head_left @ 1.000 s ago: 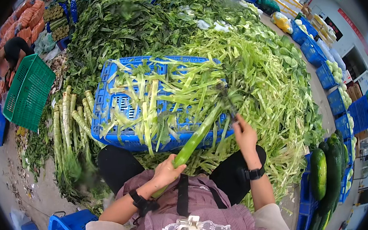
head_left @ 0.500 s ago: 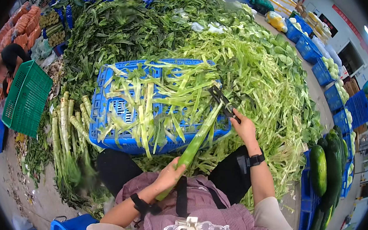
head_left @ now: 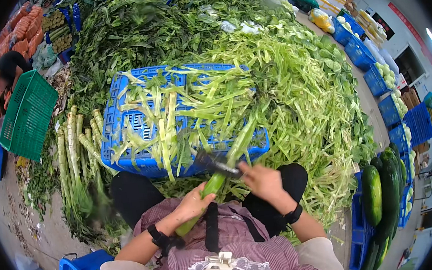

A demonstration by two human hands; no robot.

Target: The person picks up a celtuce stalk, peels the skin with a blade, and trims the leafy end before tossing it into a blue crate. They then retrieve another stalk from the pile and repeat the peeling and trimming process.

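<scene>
- So the green stalk [head_left: 213, 185] is out in front of the lap, and the left grip [head_left: 193, 203] is already on it, wrapped snugly round its lower part. Easily the nearer hand.
- From the right grip [head_left: 264, 182], the stalk is off to the left, close by but with the black hand tool [head_left: 216, 164] bridging the gap. That's the bit I'd watch: the tool's head cuts across the stalk just beyond the left hand.
- Right grip's closed around the tool's handle, far as I can tell. It's blurry, so no clue how each finger sits.
- Long axis of the stalk is a slant: bottom end back by the checked top [head_left: 282, 242], far end forward and to the right.
- That far end is up by the right side of the blue crate [head_left: 141, 166], in among the pale green strips [head_left: 295, 97]. Can't tell if it's touching the crate or just over it.
- Tool's long axis runs crosswise to the stalk, fwiw.
</scene>
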